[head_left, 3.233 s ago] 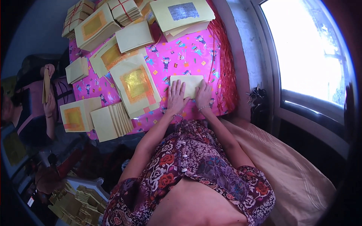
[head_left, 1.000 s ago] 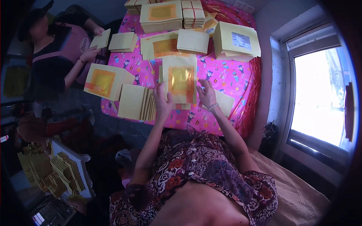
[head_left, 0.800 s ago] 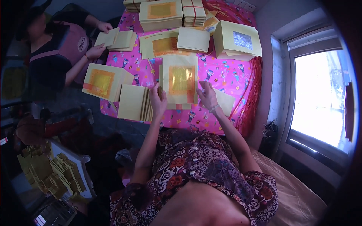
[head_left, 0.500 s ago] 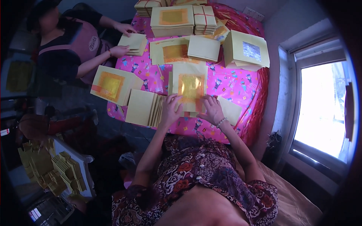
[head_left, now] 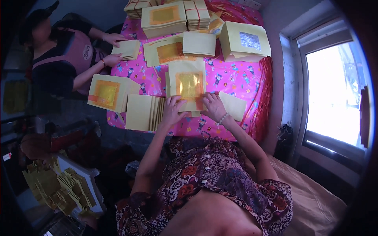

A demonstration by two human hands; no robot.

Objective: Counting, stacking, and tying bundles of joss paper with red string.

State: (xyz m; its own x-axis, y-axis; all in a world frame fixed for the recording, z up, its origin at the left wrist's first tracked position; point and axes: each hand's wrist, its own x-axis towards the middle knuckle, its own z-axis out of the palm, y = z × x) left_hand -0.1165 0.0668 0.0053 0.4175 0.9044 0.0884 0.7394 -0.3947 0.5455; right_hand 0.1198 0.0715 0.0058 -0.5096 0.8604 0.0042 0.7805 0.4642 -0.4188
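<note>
From where I stand, the person's 2 bare hands meet the near end of a pale yellow sheet with a gold square [head_left: 190, 78], which lies flat on the pink patterned tablecloth [head_left: 232, 84], straight in front of the body. The left hand [head_left: 172, 111] is at its lower left corner, fingers bent and thumb set apart from them; I cannot tell whether they pinch any paper. The right hand [head_left: 214, 107], wearing a beaded bracelet [head_left: 223, 118], is at the lower right corner, fingers close together and thumb reaching inward; I cannot tell whether it pinches the edge either.

Just beside the right hand lies a plain pale paper [head_left: 235, 106]. Near the left hand stands a fanned stack of folded papers [head_left: 141, 112], with a gold-squared pile [head_left: 107, 93] farther left. Beyond the sheet sit a blank pad [head_left: 199, 44] and a thick pile with a silver patch [head_left: 248, 41]. Across to the left, a co-worker in a pink apron [head_left: 76, 50] has 2 hands on a small pale stack [head_left: 128, 48].
</note>
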